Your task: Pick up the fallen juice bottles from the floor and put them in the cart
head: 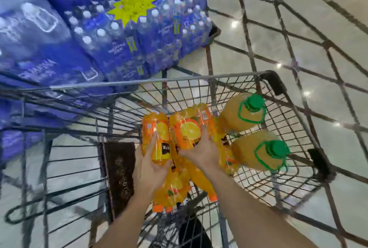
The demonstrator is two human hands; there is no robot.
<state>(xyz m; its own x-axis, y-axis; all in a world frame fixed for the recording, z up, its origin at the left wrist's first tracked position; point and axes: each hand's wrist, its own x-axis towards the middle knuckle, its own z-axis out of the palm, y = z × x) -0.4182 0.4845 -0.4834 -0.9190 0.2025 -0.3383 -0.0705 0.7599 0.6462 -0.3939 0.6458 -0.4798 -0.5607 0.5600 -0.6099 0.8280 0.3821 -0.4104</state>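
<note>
A shrink-wrapped pack of orange juice bottles (185, 130) is inside the wire shopping cart (199, 77), held from both sides. My left hand (151, 160) grips its left bottles. My right hand (201, 148) presses on the orange-slice label at its right. More orange-capped bottles of the pack (177, 192) hang below my hands. Two large juice jugs with green caps and handles stand in the cart's right corner, one farther (243, 114) and one nearer (262, 152). The picture is motion-blurred.
Stacked blue packs of water bottles (99, 34) with a yellow star tag (132, 5) rise close behind the cart's left. A second wire cart's mesh (294, 48) crosses the right. Glossy tiled floor (338, 18) lies beyond. The cart's folded child seat flap (119, 176) is at left.
</note>
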